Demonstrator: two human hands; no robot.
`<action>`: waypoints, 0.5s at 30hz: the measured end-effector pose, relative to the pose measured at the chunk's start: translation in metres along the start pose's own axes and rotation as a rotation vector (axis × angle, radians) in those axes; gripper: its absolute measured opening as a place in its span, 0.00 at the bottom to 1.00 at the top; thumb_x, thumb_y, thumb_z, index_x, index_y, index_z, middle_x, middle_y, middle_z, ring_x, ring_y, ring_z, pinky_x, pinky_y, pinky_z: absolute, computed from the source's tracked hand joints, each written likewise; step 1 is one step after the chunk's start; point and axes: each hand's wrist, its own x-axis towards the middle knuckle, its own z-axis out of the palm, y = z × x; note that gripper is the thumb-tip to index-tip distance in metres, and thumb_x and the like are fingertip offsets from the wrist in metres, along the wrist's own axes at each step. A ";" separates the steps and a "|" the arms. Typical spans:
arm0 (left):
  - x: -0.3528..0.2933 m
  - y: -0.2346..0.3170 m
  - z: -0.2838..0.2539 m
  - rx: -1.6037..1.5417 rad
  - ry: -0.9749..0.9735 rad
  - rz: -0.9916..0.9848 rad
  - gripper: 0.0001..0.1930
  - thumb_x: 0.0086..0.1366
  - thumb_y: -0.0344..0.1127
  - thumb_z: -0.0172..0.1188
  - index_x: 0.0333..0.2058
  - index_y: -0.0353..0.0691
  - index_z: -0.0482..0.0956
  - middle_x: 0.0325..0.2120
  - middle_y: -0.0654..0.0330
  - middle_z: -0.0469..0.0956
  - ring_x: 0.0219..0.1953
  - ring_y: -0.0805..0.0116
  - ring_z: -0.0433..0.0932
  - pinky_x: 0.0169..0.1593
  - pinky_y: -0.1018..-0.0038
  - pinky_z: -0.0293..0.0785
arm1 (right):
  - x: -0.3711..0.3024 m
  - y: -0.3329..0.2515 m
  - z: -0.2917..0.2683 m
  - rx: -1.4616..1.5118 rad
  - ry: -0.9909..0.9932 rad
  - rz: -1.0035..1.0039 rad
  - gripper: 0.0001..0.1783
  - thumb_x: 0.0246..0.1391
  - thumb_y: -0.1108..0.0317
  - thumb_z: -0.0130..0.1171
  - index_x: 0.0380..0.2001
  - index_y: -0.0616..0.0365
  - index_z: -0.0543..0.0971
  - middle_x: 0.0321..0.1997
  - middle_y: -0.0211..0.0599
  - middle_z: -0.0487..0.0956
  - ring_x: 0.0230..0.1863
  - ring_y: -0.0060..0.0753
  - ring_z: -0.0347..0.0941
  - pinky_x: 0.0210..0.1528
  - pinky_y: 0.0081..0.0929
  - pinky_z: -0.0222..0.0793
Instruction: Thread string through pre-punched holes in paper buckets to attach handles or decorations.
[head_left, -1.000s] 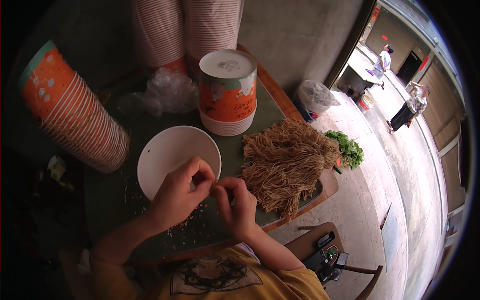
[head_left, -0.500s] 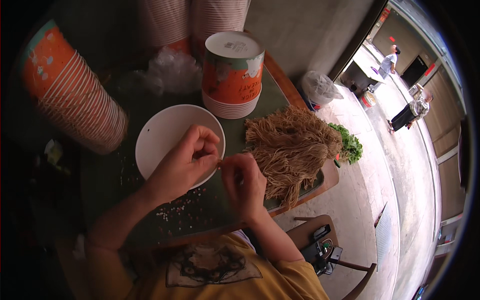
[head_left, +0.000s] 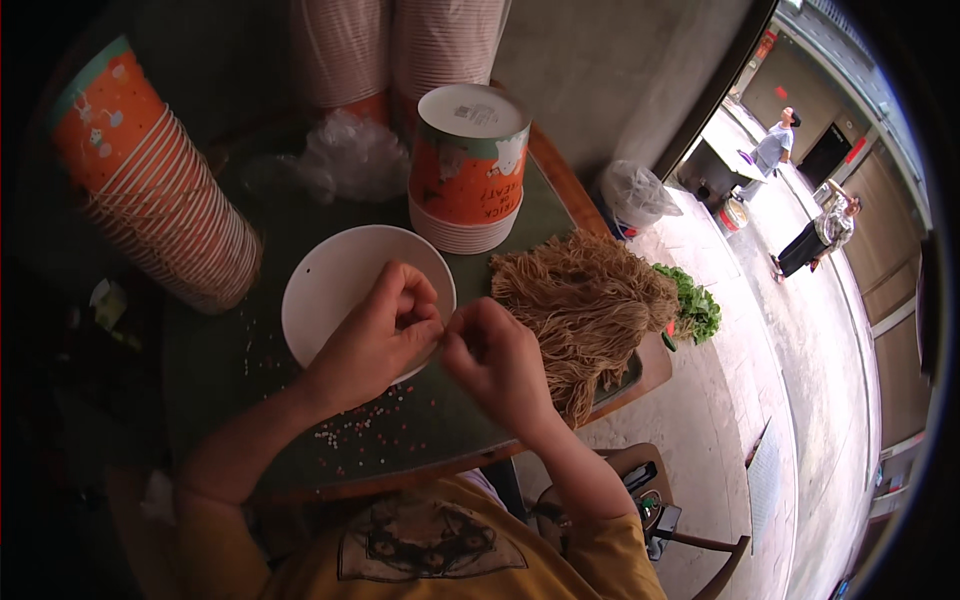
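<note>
My left hand (head_left: pixel 385 335) is closed in a pinch over the right part of a white paper bowl (head_left: pixel 325 270). Close beside its fingertips, at the bowl's right rim, my right hand (head_left: pixel 495 360) has its fingers curled in. Whatever the fingers of either hand hold is hidden or too small to name. A single dark speck sits on the bowl's inner wall. Small white, pink and red beads (head_left: pixel 365 430) lie scattered on the dark green table (head_left: pixel 460 430) in front of the bowl.
Behind the bowl stands an upturned stack of orange paper buckets (head_left: pixel 468 175). A taller bucket stack (head_left: pixel 165 180) leans at left. A crumpled clear plastic bag (head_left: pixel 355 155) lies between them. Brown stringy strands (head_left: pixel 580 310) heap at right, with green leaves (head_left: pixel 695 310) beyond. A wooden chair (head_left: pixel 700 545) stands lower right.
The whole view has shifted slightly, with the tabletop things lower in the picture. My right hand has turned a little, its fingers still curled near my left fingertips. The bowl remains under my left hand.
</note>
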 end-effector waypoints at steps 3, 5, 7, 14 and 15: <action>0.001 -0.003 -0.001 -0.050 -0.014 0.022 0.11 0.66 0.27 0.57 0.42 0.36 0.64 0.32 0.63 0.73 0.37 0.78 0.74 0.44 0.76 0.73 | 0.007 0.007 -0.009 0.534 -0.131 0.282 0.06 0.55 0.70 0.57 0.34 0.61 0.75 0.28 0.22 0.76 0.25 0.13 0.67 0.26 0.14 0.63; 0.001 -0.004 -0.003 -0.051 -0.006 0.016 0.11 0.66 0.28 0.57 0.42 0.36 0.64 0.32 0.63 0.73 0.37 0.78 0.74 0.44 0.77 0.73 | 0.011 -0.009 -0.022 0.681 -0.237 0.606 0.07 0.57 0.70 0.57 0.36 0.61 0.76 0.29 0.20 0.76 0.26 0.11 0.67 0.28 0.11 0.63; 0.001 -0.005 -0.003 -0.055 -0.004 0.012 0.11 0.66 0.28 0.57 0.42 0.36 0.64 0.32 0.63 0.73 0.37 0.79 0.74 0.44 0.77 0.72 | 0.001 -0.001 -0.012 0.700 -0.216 0.550 0.07 0.57 0.70 0.58 0.38 0.61 0.76 0.29 0.22 0.77 0.26 0.10 0.67 0.28 0.12 0.64; 0.003 -0.002 -0.001 -0.049 -0.022 0.001 0.11 0.66 0.29 0.57 0.42 0.36 0.65 0.32 0.64 0.73 0.37 0.79 0.74 0.44 0.78 0.72 | -0.009 0.004 0.002 0.001 0.057 -0.004 0.06 0.59 0.69 0.56 0.36 0.58 0.75 0.28 0.21 0.75 0.25 0.10 0.67 0.27 0.10 0.62; 0.003 -0.001 -0.001 -0.043 -0.027 0.004 0.11 0.66 0.29 0.57 0.42 0.36 0.65 0.32 0.64 0.73 0.37 0.79 0.74 0.44 0.78 0.72 | -0.007 0.005 -0.002 0.383 -0.029 0.268 0.06 0.59 0.67 0.55 0.36 0.57 0.75 0.26 0.21 0.74 0.22 0.09 0.64 0.24 0.10 0.58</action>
